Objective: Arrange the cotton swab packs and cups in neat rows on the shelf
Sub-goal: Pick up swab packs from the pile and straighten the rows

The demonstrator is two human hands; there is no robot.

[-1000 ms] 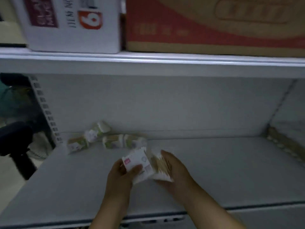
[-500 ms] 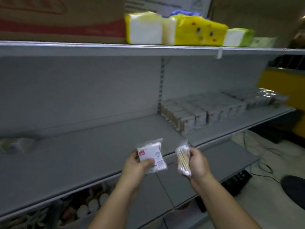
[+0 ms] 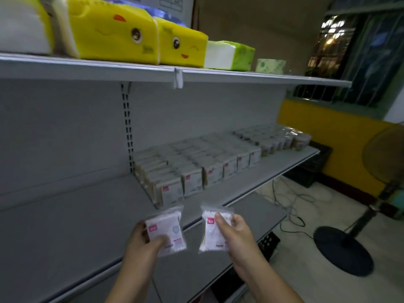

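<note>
At lower centre the left hand [image 3: 142, 243] grips a pack [image 3: 166, 228] of swabs, thumb curled over its lower front, fingers behind. The pack is flat and roughly square, made of clear crinkled film with a white printed face and a small pink label at its upper left corner. Just to its right, not touching it, the right hand [image 3: 236, 232] grips a second pack [image 3: 213, 230], thumb pressed across the front and fingers wrapped round the right edge. This one has the same glossy film and pink label, and whitish contents show through. Both packs are held in the air in front of the edge of the shelf [image 3: 65, 215], a smooth grey metal board. On it, at mid-frame, rows of packs [image 3: 192, 171] stand upright on edge, close together, running toward the right. Beyond them, at the right end, stand small round cups [image 3: 282, 141] with a shiny wrap, their contents too blurred to tell. A slotted metal post [image 3: 127, 127] runs up the back panel. On the top shelf [image 3: 131, 68] lie soft, pillowy tissue packs [image 3: 113, 33], yellow with cartoon faces, then green and white. At lower right, a fan [image 3: 343, 250] with a round dark base stands on the floor, and thin cables [image 3: 290, 204] lie looped near it.
</note>
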